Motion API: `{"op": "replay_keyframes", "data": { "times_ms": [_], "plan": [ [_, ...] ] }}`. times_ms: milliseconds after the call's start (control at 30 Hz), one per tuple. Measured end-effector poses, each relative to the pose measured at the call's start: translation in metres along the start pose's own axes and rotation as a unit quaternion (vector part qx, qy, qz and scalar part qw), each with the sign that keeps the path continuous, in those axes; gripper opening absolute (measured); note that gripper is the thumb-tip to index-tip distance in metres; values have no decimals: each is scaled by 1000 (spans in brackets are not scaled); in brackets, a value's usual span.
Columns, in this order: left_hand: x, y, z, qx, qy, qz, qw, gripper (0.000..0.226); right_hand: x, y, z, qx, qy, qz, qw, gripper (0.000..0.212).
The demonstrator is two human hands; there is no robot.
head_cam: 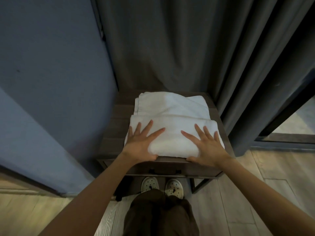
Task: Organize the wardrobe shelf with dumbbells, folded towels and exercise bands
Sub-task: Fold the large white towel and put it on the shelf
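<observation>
Both splayed on towel [171,106]: left grip [142,142], right grip [206,147].

A white folded terry towel [173,142] lies along the front edge of a dark wooden side table [115,126], overlapping a second white folded towel [170,104] behind it. The left hand [141,143] rests flat on the front towel's left part, the right hand [206,147] on its right. A grey pleated curtain [170,48] hangs behind the table; a blue wall [51,65] stands to its left.
</observation>
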State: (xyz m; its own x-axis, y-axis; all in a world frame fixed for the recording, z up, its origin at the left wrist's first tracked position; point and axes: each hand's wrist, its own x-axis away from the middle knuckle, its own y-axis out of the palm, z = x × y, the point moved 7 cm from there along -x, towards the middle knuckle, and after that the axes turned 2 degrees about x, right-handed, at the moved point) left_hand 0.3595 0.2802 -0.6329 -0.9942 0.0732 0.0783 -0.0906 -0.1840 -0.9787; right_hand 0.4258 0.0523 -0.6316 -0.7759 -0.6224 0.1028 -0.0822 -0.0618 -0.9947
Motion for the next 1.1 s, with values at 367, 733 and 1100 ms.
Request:
{"op": "replay_keyframes", "data": {
  "times_ms": [367,733,1100],
  "plan": [
    [16,-5,13,-35,-14,2,999,101,15,-8,-10,35,14,-5,999,102],
    [79,-37,17,30,45,-22,998,93,91,-36,-15,-124,0,65,990,70],
    [73,-101,-7,251,-17,112,961,56,101,-77,27,-390,138,223,883,70]
  ]
}}
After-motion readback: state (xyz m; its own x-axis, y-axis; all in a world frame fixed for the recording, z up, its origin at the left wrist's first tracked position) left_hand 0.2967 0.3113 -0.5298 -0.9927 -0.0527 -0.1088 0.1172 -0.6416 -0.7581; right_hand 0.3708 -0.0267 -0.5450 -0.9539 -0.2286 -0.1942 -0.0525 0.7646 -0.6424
